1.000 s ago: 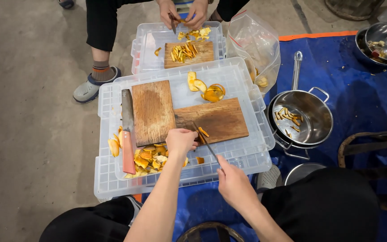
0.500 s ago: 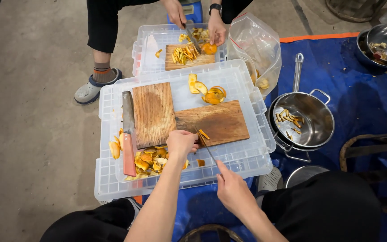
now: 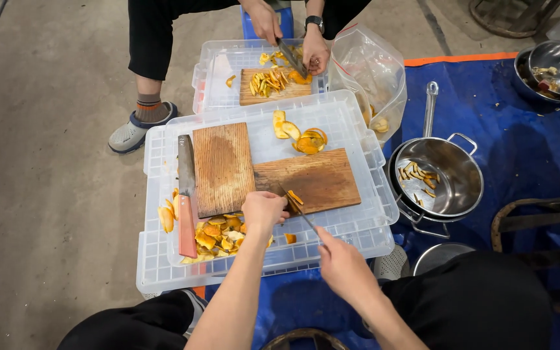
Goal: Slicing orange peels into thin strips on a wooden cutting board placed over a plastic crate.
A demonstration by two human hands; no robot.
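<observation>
Lower middle of frame: left hand (image 3: 264,210) clenched over thin, probably slippery orange peel (image 3: 295,197), right hand (image 3: 343,264) gripping a small knife (image 3: 301,212) by its handle, so pin it flat.

Makeshift food-preparation spot on a workshop-like bare concrete floor (image 3: 46,194), upturned clear plastic crates (image 3: 358,227) used as low tables, wooden cutting boards (image 3: 223,167) laid on them, blue tarpaulin (image 3: 520,149) spread alongside, steel pots (image 3: 445,178) set on it.
</observation>
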